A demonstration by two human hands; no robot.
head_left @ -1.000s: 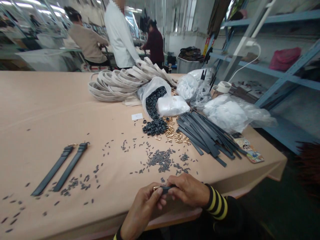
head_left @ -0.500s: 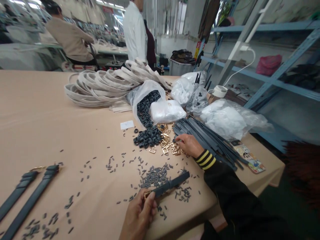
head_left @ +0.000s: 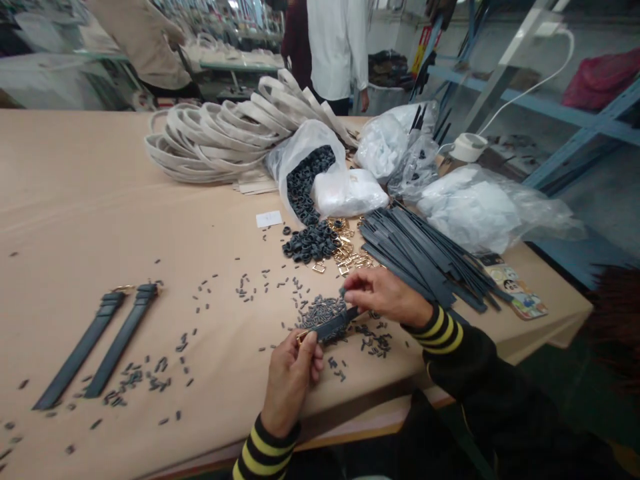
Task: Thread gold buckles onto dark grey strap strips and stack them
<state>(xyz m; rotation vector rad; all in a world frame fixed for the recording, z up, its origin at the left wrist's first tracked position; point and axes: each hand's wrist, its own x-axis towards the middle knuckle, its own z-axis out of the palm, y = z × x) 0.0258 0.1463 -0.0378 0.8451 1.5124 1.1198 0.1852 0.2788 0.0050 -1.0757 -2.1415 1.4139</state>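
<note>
My left hand (head_left: 295,367) is closed on the buckle end of a short dark strap (head_left: 330,328), its thumb on top beside the gold buckle (head_left: 301,336). The strap points away to the right, over a heap of small dark tube-like pieces (head_left: 320,310). Just above its far end is my right hand (head_left: 383,293), thumb and forefinger pinched on a small dark loop (head_left: 343,292). Beyond the hands are a pile of dark loops (head_left: 310,243) and several gold buckles (head_left: 345,250). Whether the loop touches the strap I cannot tell.
Two finished-looking dark straps with buckles (head_left: 123,340) lie at left. Long dark strips (head_left: 425,253) lie at right by a patterned phone-like case (head_left: 520,293). Behind are an open bag of loops (head_left: 313,180), plastic bags (head_left: 470,207) and coiled pale webbing (head_left: 215,143). People (head_left: 335,50) are beyond the table.
My right hand has come from the buckles and loops back towards me, to the strap's far end, with a small dark loop. My left hand still holds the strap. The view has tilted down.
</note>
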